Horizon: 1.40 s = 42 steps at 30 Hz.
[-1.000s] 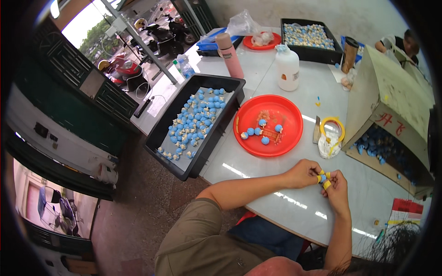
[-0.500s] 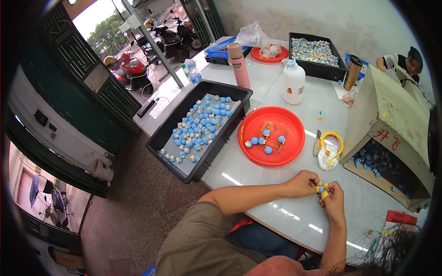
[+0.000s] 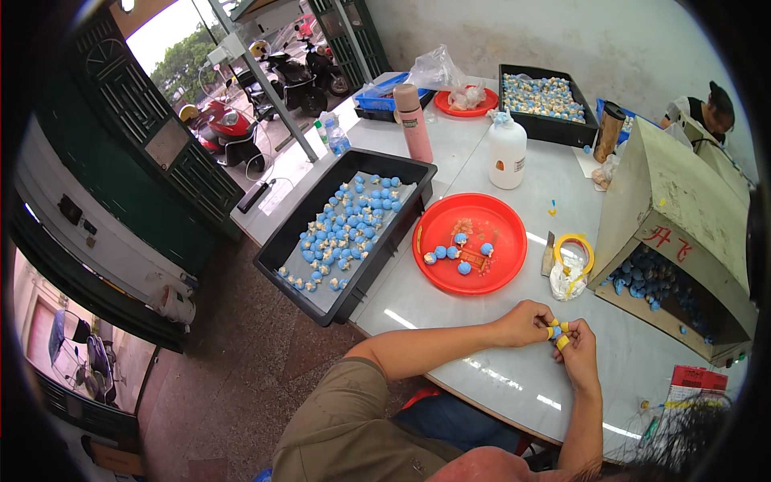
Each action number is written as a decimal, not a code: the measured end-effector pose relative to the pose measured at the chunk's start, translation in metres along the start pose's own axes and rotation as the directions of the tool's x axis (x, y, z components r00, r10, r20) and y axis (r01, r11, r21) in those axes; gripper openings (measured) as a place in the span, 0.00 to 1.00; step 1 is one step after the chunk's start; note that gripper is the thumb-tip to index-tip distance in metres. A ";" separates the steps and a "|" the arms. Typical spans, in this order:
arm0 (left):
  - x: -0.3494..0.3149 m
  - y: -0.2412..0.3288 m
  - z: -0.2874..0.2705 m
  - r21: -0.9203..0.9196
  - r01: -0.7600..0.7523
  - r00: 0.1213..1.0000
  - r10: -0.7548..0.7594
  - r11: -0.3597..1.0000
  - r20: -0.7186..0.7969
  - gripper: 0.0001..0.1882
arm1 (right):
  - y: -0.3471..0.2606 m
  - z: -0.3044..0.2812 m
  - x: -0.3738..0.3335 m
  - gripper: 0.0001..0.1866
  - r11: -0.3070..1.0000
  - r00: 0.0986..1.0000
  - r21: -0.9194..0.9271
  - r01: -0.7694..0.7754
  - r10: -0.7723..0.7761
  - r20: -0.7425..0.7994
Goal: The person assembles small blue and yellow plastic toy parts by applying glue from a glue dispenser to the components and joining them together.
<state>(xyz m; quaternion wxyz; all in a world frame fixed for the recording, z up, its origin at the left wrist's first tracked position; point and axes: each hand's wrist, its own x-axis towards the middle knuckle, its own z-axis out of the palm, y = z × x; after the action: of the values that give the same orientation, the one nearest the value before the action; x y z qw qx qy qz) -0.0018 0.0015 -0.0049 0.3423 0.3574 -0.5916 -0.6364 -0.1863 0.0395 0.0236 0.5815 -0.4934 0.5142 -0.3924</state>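
Where the head view shows the glossy pale counter (image 3: 470, 373) at lower right, a small blue rounded piece (image 3: 556, 331) sits between two sets of fingers, right of the left hand (image 3: 524, 323) and upper left of the right hand (image 3: 582, 355). Both hands pinch it, fingers closed, some banded with yellow wraps (image 3: 563, 343); neither hand is clearly nearer, and its long axis cannot be told. Large red characters (image 3: 668, 243) mark the pale boxy cabinet (image 3: 683, 181) at right; print on the pink cylindrical flask (image 3: 413, 128), upper centre, is too small to read.
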 end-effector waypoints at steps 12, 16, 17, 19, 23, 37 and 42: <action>0.000 0.003 0.003 0.014 -0.018 1.000 0.018 1.000 0.018 0.09 | -0.002 -0.003 -0.002 0.04 0.999 1.000 -0.031 -0.011 0.012 0.015; -0.002 0.001 0.000 0.059 -0.014 1.000 0.014 0.998 0.004 0.08 | -0.001 0.001 -0.002 0.04 1.000 1.000 -0.015 0.001 0.000 0.005; -0.002 0.001 -0.002 0.081 -0.012 1.000 0.012 0.997 -0.002 0.08 | -0.002 0.004 -0.003 0.04 1.000 1.000 0.000 0.002 -0.002 0.003; -0.002 -0.001 -0.003 0.070 -0.009 1.000 0.010 0.998 -0.008 0.08 | -0.001 0.007 -0.003 0.04 1.000 1.000 0.005 0.013 -0.013 0.006; 0.005 -0.002 0.003 -0.051 0.005 1.000 -0.006 0.999 -0.008 0.11 | 0.001 0.002 -0.004 0.05 1.000 0.999 0.015 0.028 -0.027 -0.031; 0.007 0.016 -0.008 -0.128 0.200 0.980 -0.195 0.971 0.052 0.21 | 0.005 -0.003 -0.001 0.12 0.996 0.999 0.075 0.042 -0.044 0.030; 0.004 0.019 -0.009 -0.144 0.213 0.977 -0.208 0.966 0.046 0.21 | -0.001 0.001 -0.003 0.12 0.998 0.999 0.048 0.042 -0.043 0.029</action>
<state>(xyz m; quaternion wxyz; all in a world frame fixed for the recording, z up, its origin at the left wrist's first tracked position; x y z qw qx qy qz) 0.0039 -0.0079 0.0134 0.2893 0.3819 -0.5065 -0.7168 -0.1860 0.0423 0.0252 0.5924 -0.4960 0.4853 -0.4094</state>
